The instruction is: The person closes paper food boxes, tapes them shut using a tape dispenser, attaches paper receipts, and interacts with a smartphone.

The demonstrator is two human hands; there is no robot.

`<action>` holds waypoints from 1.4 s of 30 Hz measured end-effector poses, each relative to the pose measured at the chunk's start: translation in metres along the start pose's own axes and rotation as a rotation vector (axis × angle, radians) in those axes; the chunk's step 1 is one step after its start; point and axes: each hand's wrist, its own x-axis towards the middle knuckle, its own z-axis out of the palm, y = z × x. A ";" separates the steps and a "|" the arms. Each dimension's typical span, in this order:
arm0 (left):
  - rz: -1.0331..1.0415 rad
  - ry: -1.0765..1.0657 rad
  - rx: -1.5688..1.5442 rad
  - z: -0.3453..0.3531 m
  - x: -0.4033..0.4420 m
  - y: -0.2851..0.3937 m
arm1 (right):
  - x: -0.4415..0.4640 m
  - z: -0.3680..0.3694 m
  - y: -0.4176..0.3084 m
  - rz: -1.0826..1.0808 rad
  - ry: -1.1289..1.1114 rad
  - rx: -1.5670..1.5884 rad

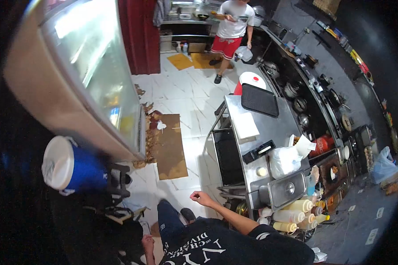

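My right hand (201, 198) is held out in front of my dark trousers (170, 221), left of the steel table (269, 132). Its fingers are loosely curled with a gap to the thumb, and nothing shows in it. Low at the left edge of my black shirt (208, 245) is my left hand (148, 243), small in view with its fingers folded in. What it holds, if anything, cannot be made out. Neither hand appears to touch the table or the things on it.
A person (235, 22) stands at the back with a plastic bag. At left are a glass-door fridge (97, 66) and a blue cooler (88, 170). Cardboard (170, 145) lies on the floor. The table bears a black tray (259, 100), a steel pan (287, 190) and several bottles (289, 215).
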 end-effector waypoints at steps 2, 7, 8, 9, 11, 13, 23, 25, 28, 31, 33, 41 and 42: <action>-0.015 0.017 0.126 0.010 0.043 0.037 | 0.017 -0.021 -0.004 0.030 0.077 -0.004; 0.001 -0.123 -0.042 0.032 0.186 0.132 | 0.066 -0.067 -0.017 0.198 0.301 0.013; 0.006 -0.193 -0.136 0.038 0.228 0.143 | 0.072 -0.077 -0.033 0.266 0.359 0.013; 0.135 -0.224 0.095 0.053 0.257 0.179 | 0.080 -0.086 -0.033 0.274 0.450 0.086; 0.414 -0.197 0.564 0.088 0.316 0.257 | 0.099 -0.086 -0.021 0.293 0.627 0.254; 0.646 -0.283 0.588 0.118 0.398 0.322 | 0.119 -0.091 0.011 0.294 0.646 0.279; 0.703 -0.470 0.169 0.321 0.594 0.651 | 0.278 -0.066 0.076 0.615 0.723 0.066; 0.731 -0.456 0.236 0.353 0.612 0.688 | 0.321 -0.106 0.036 0.616 0.720 -0.020; 0.647 -0.579 0.265 0.383 0.673 0.714 | 0.418 -0.172 0.027 0.641 0.785 0.159; 0.724 -0.580 0.570 0.409 0.705 0.763 | 0.521 -0.266 0.003 0.335 0.996 0.393; 0.665 -0.650 0.545 0.425 0.730 0.790 | 0.555 -0.342 -0.087 0.329 1.005 0.463; 0.610 -0.993 0.709 0.566 0.842 0.839 | 0.595 -0.427 -0.233 0.172 1.336 0.607; 0.599 -1.067 0.746 0.592 0.852 0.851 | 0.597 -0.414 -0.219 0.201 1.406 0.598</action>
